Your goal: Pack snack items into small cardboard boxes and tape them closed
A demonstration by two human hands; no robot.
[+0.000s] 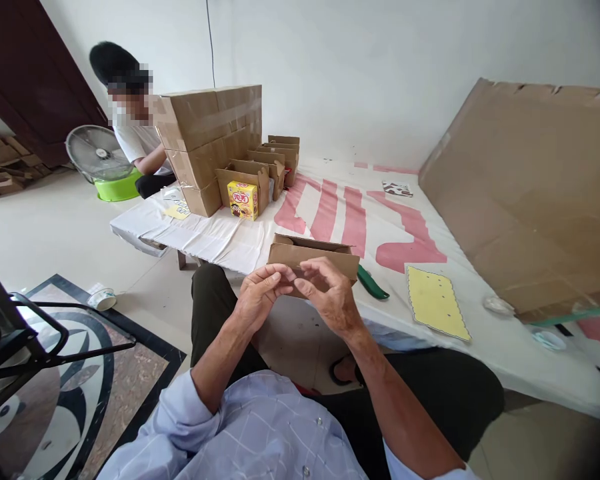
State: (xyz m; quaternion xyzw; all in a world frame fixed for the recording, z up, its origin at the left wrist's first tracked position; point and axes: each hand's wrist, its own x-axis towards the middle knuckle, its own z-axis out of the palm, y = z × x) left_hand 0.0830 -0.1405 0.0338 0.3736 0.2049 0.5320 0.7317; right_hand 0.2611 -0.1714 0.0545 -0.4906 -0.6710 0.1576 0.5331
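Note:
My left hand (263,297) is closed in a pinch, thumb against the fingers; a small, thin, pale or clear piece seems to show at its fingertips, too small to name. Facing it, my right hand (333,297) has its fingers curved, with thumb and forefinger a little apart. Just behind both hands, an open brown cardboard box (313,252) stands at the table's front edge, its lower part partly covered by the fingers. Beside that box lies a dark green curved object (373,283).
Taped cartons (215,140) are stacked at the table's left, beside several open boxes (275,160) and a yellow printed box (243,200). A yellow scalloped sheet (437,302) lies right. A large cardboard panel (525,200) leans behind. Another person (135,133) sits by a fan (97,153).

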